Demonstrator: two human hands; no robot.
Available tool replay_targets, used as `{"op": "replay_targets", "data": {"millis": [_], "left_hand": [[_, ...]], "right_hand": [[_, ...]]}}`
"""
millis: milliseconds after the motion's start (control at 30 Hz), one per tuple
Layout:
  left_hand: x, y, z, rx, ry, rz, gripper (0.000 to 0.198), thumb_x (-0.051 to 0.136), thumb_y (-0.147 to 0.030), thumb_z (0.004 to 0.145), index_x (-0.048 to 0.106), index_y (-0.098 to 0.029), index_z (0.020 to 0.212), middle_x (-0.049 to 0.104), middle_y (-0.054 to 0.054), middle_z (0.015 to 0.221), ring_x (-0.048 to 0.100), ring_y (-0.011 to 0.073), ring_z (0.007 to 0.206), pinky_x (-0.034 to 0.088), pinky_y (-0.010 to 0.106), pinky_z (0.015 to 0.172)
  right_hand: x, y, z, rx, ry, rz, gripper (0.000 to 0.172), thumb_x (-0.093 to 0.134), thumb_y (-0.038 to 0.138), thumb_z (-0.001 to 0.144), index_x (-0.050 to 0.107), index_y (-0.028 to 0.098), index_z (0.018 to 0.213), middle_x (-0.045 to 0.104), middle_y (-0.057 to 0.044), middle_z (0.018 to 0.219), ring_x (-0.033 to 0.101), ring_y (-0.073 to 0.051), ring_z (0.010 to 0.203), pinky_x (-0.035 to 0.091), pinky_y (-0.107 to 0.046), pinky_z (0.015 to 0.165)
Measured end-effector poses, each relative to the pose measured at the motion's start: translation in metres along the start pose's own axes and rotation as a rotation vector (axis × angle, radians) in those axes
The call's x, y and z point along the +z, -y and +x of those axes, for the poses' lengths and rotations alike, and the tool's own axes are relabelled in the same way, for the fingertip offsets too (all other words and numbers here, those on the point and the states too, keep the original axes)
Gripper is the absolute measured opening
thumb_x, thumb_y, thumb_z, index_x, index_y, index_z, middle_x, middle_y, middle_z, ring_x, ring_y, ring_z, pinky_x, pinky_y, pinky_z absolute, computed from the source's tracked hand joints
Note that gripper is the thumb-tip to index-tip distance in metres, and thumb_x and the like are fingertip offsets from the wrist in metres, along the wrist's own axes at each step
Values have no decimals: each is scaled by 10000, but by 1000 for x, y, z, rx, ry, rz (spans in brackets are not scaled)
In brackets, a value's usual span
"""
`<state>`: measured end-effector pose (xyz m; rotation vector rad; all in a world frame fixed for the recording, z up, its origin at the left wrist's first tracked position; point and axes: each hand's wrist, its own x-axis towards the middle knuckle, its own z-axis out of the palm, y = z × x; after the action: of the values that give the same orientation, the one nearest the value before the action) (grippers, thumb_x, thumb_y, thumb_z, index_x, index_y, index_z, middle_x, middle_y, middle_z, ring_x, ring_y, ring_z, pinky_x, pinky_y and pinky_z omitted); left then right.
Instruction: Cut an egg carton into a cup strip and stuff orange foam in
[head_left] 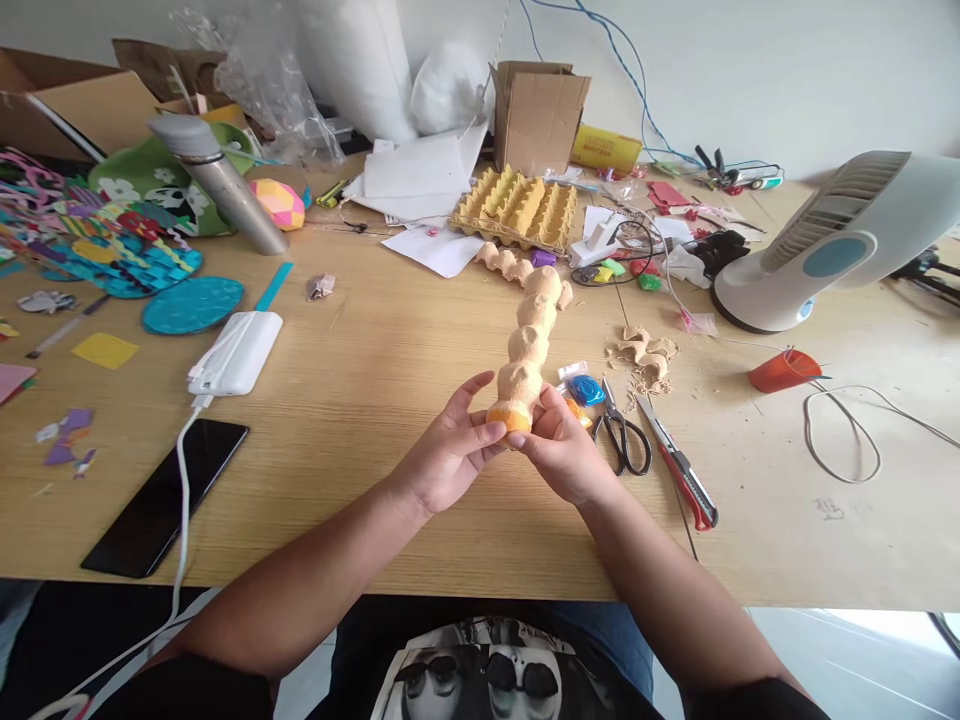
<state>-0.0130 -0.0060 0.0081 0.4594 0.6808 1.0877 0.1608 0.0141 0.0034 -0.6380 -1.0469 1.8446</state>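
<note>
Between my two hands I hold a strip cut from an egg carton (527, 345), a row of several tan pulp cups pointing away from me. Its nearest cup carries an orange layer, perhaps clay. My left hand (448, 452) grips that near end from the left, thumb on the orange part. From the right, my right hand (568, 450) pinches the same end with its thumb. Another carton piece (504, 262) lies behind the strip. Just right of my hands are a blue clay packet (586, 390), an orange packet (576, 412) partly hidden, and black-handled scissors (622, 440).
A red utility knife (686, 475) lies right of the scissors, below carton scraps (646, 355). A yellow egg tray (517, 208) sits farther back. At right stand a white fan (817, 240) and orange cup (784, 371); at left lie a power bank (238, 352) and phone (165, 500).
</note>
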Motion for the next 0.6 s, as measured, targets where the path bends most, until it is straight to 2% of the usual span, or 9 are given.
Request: {"op": "replay_targets", "data": {"millis": [133,300,600], "left_hand": [[0,-1,1,-6,-7,-16,811,938,-181,746,503,-290,1421,797,-3,987,741,121,894,550,251,858],[1,0,1,36,-2,33,846,940,-209,754,471,-294,1452,803,2,985,739,137,881,539,283,858],[2,2,1,82,5,109,922,949,-230,741,412,-290,1489,810,18,1015,738,155,939,522,327,920]], "right_hand": [[0,1,0,11,4,42,600,962,277,767,617,279,1258,769,4,1035,730,-168,977,591,-308,917],[0,2,-1,62,0,153,492,925,379,821,655,272,1217,760,1,1021,713,-149,908,585,-281,845],[2,1,0,19,-70,55,500,919,351,827,632,269,1227,784,-18,1073,745,-200,1023,584,-352,936]]}}
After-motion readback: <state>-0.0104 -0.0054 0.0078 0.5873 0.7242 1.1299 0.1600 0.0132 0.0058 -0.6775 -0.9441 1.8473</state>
